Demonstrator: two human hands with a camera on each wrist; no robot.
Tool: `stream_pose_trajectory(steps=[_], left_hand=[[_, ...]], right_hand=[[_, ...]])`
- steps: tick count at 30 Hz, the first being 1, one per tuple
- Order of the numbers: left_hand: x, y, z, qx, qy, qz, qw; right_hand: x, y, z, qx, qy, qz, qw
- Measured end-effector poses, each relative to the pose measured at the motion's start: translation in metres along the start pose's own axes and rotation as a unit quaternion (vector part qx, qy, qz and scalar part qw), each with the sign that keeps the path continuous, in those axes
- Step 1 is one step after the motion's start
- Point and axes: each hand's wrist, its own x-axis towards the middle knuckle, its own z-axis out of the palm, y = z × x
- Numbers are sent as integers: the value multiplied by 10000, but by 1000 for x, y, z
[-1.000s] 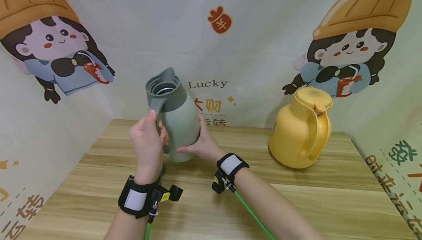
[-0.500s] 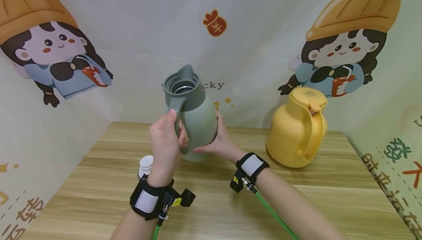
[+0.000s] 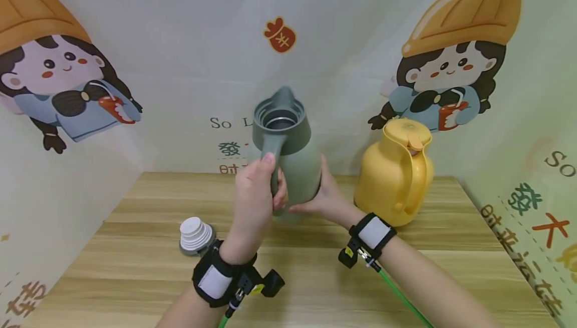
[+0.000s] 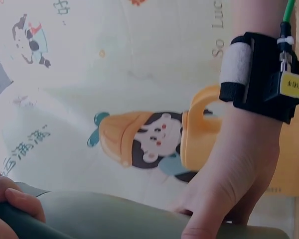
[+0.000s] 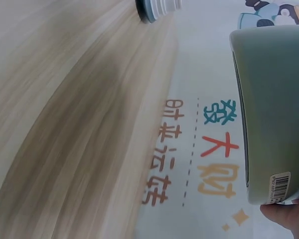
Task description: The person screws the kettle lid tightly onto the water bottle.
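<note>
A grey-green thermos jug (image 3: 301, 170) is held above the table, its mouth uncovered and its spout pointing toward the back wall. My left hand (image 3: 256, 195) grips the jug's handle, thumb along the top. Low on the body, my right hand (image 3: 331, 197) holds the right side with the thumb in front; its other fingers are mostly hidden behind. In the right wrist view the jug's lower part (image 5: 274, 114) carries a barcode sticker near the base. A white threaded stopper (image 3: 196, 234) with a grey rim sits on the table left of my left wrist.
A yellow thermos jug (image 3: 383, 183) with its lid on stands to the right, close beyond my right hand. The wooden table (image 3: 135, 278) meets a printed cloth backdrop (image 3: 180, 67) at the back and sides.
Both hands have carried the grey-green jug rightward, nearer the yellow one. The stopper, hidden before behind the left arm, has come into full view. The head view has swung slightly right.
</note>
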Motion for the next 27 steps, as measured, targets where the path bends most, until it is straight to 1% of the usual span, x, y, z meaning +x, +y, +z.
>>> stream_pose_trajectory(steps=[5,10,12,17,22,27], left_hand=[[-8,-3,16,-111,-180,-266,9994],[-16,-7,30,-271,-369,-523,9976],[-19,-8,35,-221,-415,-620,9970],[-28,-12,41,-188,-486,-894,9946],[-39,-17,46,-402,-619,-1172,9904],[-50,-22,52,-457,-717,-1293,9880]], right_hand=[[-16,-1,-15,-62,-38,112,9999],[-33,1,-24,-79,22,-54,10000],[-40,2,-27,-139,58,-118,9998],[-55,7,-29,-231,123,-129,9996],[-72,12,-31,-166,125,-33,9998],[-89,17,-31,-275,229,69,9993]])
